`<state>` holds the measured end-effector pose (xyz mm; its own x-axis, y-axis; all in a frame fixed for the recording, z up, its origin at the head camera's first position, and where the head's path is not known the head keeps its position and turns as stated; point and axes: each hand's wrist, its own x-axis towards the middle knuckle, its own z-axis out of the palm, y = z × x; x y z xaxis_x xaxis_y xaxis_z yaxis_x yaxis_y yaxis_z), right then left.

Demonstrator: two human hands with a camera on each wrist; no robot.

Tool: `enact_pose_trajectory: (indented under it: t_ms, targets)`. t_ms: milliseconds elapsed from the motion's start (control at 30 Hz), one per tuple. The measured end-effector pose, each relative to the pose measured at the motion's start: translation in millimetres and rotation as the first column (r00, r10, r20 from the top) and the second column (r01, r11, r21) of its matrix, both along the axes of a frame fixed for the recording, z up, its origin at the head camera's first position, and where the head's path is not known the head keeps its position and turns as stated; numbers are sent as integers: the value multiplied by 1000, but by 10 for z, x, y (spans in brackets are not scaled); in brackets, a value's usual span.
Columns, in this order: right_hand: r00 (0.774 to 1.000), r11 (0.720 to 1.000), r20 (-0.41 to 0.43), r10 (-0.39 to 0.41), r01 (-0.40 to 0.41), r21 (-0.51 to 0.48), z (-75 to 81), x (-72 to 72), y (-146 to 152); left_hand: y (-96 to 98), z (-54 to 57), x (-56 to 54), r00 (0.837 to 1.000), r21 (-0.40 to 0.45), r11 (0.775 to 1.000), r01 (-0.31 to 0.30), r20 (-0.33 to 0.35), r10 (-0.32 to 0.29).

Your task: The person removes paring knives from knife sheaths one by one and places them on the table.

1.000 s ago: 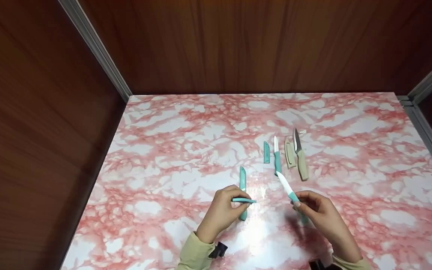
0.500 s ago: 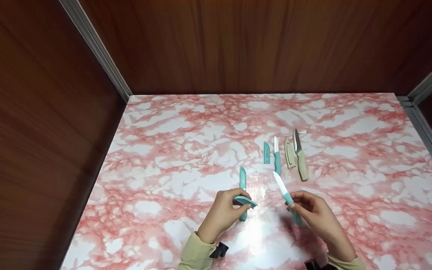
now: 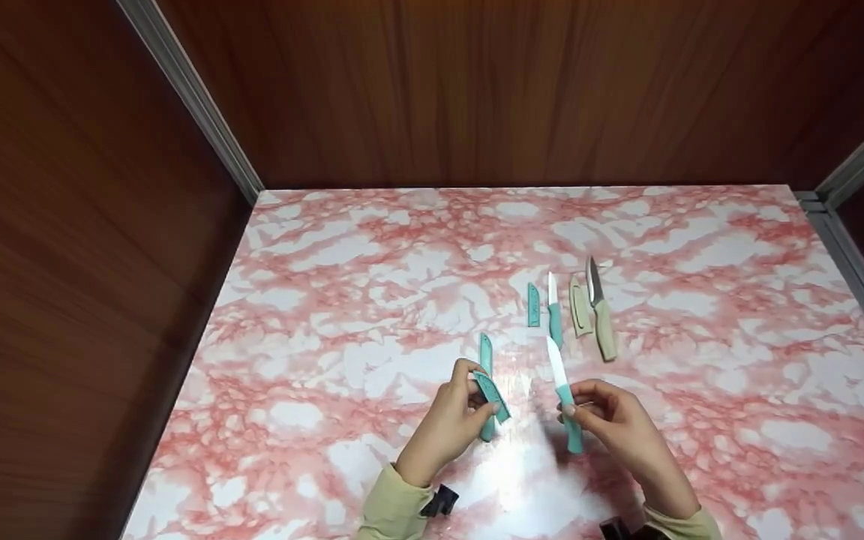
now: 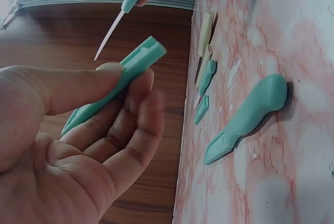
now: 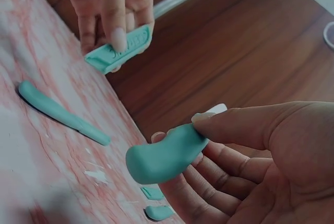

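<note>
My left hand (image 3: 451,420) pinches a teal blade sheath (image 3: 493,397) between thumb and fingers; raised lettering shows on it in the right wrist view. The right hand (image 3: 619,416) grips the teal handle of a knife (image 3: 570,424) with a bare white blade that points away from me. Both are held above the table, side by side with a gap between them. Under the left hand lies a sheathed teal knife (image 4: 250,112), partly hidden by that hand in the head view.
Beyond the hands lie a second teal sheath (image 3: 534,304), a teal knife (image 3: 555,319) with a white blade, a beige sheath (image 3: 580,307) and a beige knife (image 3: 604,326) with a metal blade. Wood-look panels (image 3: 507,90) border the marbled table (image 3: 327,300).
The left hand has turned the sheath from edge-on so that its lettered side shows and it slants more along the table. The right hand has moved left and turned the knife more upright in view.
</note>
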<state>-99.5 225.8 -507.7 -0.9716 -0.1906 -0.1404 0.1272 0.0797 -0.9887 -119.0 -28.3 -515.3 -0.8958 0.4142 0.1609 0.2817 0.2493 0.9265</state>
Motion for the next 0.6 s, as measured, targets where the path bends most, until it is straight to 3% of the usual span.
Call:
enact_pose_trajectory:
  t_ms: [267, 600]
  targets:
    - [1000, 999, -7, 24, -24, -42, -13, -11, -51, 10, -2, -21, 996, -34, 999, -22, -83, 19]
    - [1000, 999, 6, 5, -5, 32, -2, -33, -107, 14, -4, -40, 995, -27, 995, -91, -53, 89]
